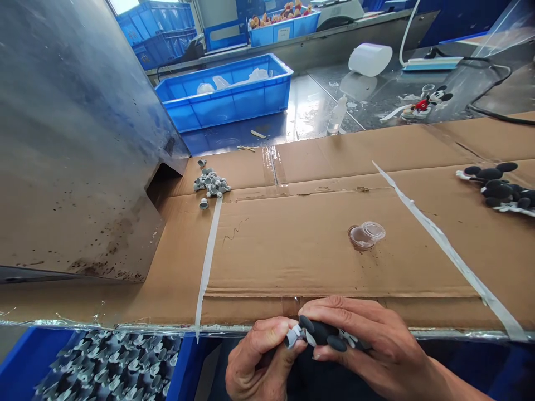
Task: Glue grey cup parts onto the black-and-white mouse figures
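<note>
While the left hand [262,356] pinches a grey piece [292,337], the right hand [371,337] clamps a dark figure [321,333] between its fingers. Cardboard [288,245] lies beyond.

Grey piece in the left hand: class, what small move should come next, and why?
Probably press the grey piece gently against the black part: the left hand pinches one, the right hand holds the other, and their facing ends look close together.

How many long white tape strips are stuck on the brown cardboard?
2: the left strip starts at the small grey cup-shaped pieces; the right strip slants past the clear plastic cup.
</note>
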Available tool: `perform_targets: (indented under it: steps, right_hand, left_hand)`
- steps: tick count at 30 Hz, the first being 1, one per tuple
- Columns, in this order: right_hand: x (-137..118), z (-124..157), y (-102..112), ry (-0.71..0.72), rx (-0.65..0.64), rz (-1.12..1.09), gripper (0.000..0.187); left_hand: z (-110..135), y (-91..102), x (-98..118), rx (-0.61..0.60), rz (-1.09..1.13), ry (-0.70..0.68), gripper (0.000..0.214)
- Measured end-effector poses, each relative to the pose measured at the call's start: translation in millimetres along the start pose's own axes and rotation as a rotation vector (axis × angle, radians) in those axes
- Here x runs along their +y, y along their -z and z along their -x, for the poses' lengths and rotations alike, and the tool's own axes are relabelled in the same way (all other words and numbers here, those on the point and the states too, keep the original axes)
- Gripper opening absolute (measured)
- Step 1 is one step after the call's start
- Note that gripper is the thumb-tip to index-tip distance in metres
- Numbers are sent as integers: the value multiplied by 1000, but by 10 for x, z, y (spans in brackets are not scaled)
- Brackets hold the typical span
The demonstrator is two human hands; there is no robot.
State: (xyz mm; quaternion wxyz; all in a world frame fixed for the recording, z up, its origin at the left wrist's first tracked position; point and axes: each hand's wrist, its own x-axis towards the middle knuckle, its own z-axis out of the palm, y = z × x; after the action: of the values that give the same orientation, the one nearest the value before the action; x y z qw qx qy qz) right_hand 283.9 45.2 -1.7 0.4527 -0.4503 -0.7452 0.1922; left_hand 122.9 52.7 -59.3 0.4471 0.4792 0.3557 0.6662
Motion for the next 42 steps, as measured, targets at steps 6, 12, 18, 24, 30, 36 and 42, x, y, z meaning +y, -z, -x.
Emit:
perform_targets:
  steps: [6, 12, 18, 24, 30, 36, 42]
  right_hand:
    - [8, 1, -7, 2, -5, 4, 22]
    - [-2, -4, 11, 12, -22, -3, 22]
    - [-18, -12, 19, -1, -14, -42, 21]
    - [-11, -23, 1, 27, 11, 6, 21]
    - [-20, -32, 7, 27, -2, 16, 23]
    - [-16, -27, 3, 40, 20, 17, 23]
    - [-10, -2, -19, 43, 34, 24, 23]
  left_hand:
    - [1, -2, 4, -3, 12, 16, 16]
    - [6, -1, 7, -3, 14, 30, 17]
    - [6, -6, 9, 10, 16, 45, 17]
    - [11, 3, -2, 11, 25, 50, 17]
    - [-3, -12, 17, 5, 41, 51, 16]
    - [-10, -4, 22, -14, 51, 61, 17]
    - [-15, 0, 5, -11, 50, 46, 15]
